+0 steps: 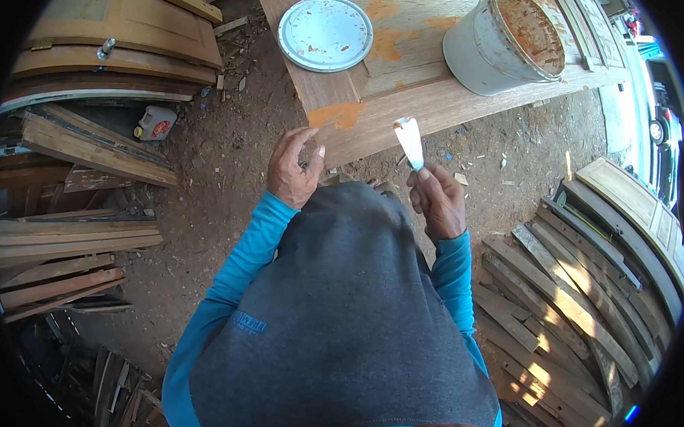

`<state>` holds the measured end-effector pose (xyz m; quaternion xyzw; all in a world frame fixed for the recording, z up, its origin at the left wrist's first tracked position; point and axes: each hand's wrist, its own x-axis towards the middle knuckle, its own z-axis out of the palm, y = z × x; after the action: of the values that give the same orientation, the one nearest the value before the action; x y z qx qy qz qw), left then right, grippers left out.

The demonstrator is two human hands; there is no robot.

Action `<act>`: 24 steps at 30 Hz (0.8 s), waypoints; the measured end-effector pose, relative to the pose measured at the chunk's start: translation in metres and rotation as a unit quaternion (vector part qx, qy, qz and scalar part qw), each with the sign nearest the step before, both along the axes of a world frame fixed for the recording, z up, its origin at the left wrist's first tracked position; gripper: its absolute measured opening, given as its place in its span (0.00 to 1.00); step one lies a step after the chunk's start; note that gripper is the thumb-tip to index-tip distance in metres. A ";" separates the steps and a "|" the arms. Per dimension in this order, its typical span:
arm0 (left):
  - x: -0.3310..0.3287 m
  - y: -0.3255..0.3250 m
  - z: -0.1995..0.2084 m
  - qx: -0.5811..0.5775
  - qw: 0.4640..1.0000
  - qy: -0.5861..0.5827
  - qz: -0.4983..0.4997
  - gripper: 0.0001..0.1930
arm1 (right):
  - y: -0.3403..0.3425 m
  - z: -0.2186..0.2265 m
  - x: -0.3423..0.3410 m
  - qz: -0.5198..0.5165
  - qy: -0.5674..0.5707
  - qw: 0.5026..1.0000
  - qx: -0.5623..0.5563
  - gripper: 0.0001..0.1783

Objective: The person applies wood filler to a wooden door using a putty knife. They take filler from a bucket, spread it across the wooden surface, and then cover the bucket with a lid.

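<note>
My right hand (pixel 440 200) is closed round the handle of a putty knife (pixel 409 142), its pale blade pointing up and away, with a little orange-brown filler at the tip. My left hand (pixel 294 168) hangs by the near left corner of a wooden door panel (pixel 399 121), fingers curved and apart, nothing in them. Orange filler (pixel 338 116) is smeared on that corner, with more patches farther back. On the panel stands a white bucket (pixel 468 55), its inside coated with orange-brown filler. A round white lid (pixel 326 32) with filler flecks lies at the panel's left edge.
Wooden doors (pixel 124 25) and boards (pixel 72 238) are stacked along the left. A whitish jerrycan (pixel 156 123) sits on the dirt floor (pixel 212 165) among them. At the right lie many planks (pixel 555 281) beside a pale panelled door (pixel 635 196). A vehicle (pixel 659 131) shows at the far right.
</note>
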<state>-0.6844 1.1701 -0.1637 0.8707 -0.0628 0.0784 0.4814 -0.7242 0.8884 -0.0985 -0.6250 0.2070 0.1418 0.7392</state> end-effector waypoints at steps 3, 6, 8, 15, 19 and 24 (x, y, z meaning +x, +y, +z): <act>0.009 0.016 -0.005 0.000 1.000 0.005 0.011 0.20 | -0.013 0.037 0.021 -0.062 -0.082 0.994 -0.026 0.21; 0.030 0.019 -0.005 -0.001 1.000 -0.019 0.012 0.20 | -0.037 0.083 0.049 -0.126 -0.208 0.943 -0.228 0.17; 0.048 0.018 -0.003 -0.002 0.999 -0.040 0.001 0.20 | -0.048 0.109 0.071 -0.201 -0.284 0.873 -0.342 0.16; 0.086 -0.019 0.019 0.011 0.990 -0.121 -0.071 0.19 | -0.112 0.077 0.125 -0.023 -0.247 0.659 -0.710 0.24; 0.086 -0.036 0.013 0.015 0.993 -0.117 -0.019 0.18 | -0.112 0.066 0.097 -0.028 -0.275 0.641 -0.717 0.30; 0.101 -0.058 0.005 0.049 0.991 -0.116 0.038 0.21 | -0.113 0.080 0.098 -0.002 -0.281 0.672 -0.685 0.32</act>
<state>-0.5834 1.1117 -0.1592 0.8801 -0.0888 0.1938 0.4243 -0.6260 0.7757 -0.0184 -0.9659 0.0301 -0.2237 0.1269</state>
